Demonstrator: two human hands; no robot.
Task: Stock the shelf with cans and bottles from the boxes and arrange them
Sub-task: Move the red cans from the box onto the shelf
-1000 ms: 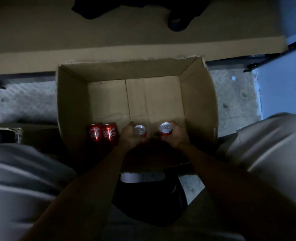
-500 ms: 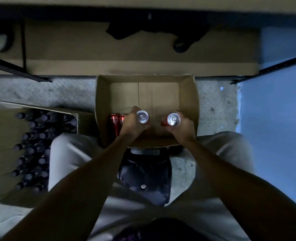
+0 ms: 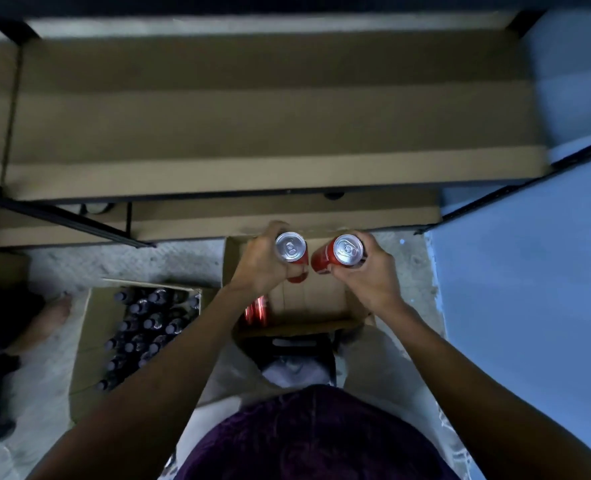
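Head view, looking down: left hand (image 3: 264, 263) gripping one red can (image 3: 291, 255), right hand (image 3: 365, 275) gripping another can (image 3: 341, 253), both now raised above the open box (image 3: 308, 299), nearer the shelf (image 3: 252, 133) than half a second ago. Bottle box (image 3: 141, 327) at left.

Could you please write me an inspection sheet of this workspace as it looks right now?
Surface: shelf lined with cardboard, nothing seen on it.
Job's things: left can, right can; more red cans in open box; box of dark bottles alongside.
Clutter: nothing seen.
Grippers: left hand grips left can; right hand grips right can.
Cables: nothing seen.
Surroundings: concrete floor, blue wall.
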